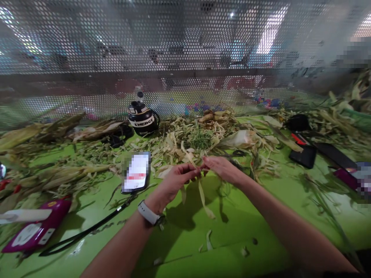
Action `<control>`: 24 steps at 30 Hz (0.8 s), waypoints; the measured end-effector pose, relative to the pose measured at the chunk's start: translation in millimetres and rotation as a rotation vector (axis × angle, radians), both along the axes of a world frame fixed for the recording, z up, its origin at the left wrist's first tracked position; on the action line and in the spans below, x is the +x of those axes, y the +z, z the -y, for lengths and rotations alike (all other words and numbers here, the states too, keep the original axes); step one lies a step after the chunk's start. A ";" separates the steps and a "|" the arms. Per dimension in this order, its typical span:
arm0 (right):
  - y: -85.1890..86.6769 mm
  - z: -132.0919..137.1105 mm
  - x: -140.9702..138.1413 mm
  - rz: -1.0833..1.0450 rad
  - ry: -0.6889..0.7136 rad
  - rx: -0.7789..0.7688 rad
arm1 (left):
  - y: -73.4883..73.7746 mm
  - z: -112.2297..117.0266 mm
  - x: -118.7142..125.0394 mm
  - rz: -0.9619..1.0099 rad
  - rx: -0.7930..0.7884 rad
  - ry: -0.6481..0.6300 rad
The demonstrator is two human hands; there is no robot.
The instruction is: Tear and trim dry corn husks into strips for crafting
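Observation:
My left hand, with a light watch band on its wrist, is closed in a pinch near the middle of the table. My right hand meets it fingertip to fingertip, also pinching. Between the fingers is a narrow pale strip of corn husk; its tail dangles over the green tabletop, and another end sticks up above the fingers. Just beyond the hands lies a heap of shredded husk. Fingertips hide where the strip is gripped.
Left of my hands lies a lit phone with a black strap. A purple device is farther left. Behind stands a black pot marked ENERGY. A dark case lies right. A perforated metal screen closes off the back.

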State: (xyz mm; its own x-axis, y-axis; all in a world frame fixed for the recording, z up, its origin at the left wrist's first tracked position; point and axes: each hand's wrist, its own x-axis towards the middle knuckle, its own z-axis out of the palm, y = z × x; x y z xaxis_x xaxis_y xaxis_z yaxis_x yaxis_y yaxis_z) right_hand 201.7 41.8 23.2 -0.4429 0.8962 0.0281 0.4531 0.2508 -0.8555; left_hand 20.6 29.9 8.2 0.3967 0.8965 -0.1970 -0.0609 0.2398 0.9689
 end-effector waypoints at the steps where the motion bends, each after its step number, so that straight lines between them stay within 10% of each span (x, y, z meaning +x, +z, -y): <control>1: 1.5 -0.7 1.8 0.034 0.024 -0.008 | 0.2 -1.0 -0.9 -0.007 -0.005 0.016; 12: -2.7 3.4 0.0 0.165 -0.318 0.667 | -4.7 -7.9 -6.2 -0.017 -0.008 0.100; 19: -3.1 15.3 -8.8 0.354 0.015 0.234 | -3.6 -8.5 -4.1 0.032 -0.008 0.186; 24: -7.2 13.5 -10.7 0.326 0.118 0.345 | -9.6 -8.0 0.8 0.046 0.014 0.257</control>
State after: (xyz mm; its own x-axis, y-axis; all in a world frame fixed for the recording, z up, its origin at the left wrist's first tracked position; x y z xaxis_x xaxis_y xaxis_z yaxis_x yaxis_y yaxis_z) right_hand 190.9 28.3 16.1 -0.5757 0.8023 0.1575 0.6351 0.5601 -0.5320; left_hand 21.3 37.9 -1.4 0.1636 0.9716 -0.1709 -0.1622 0.1974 0.9668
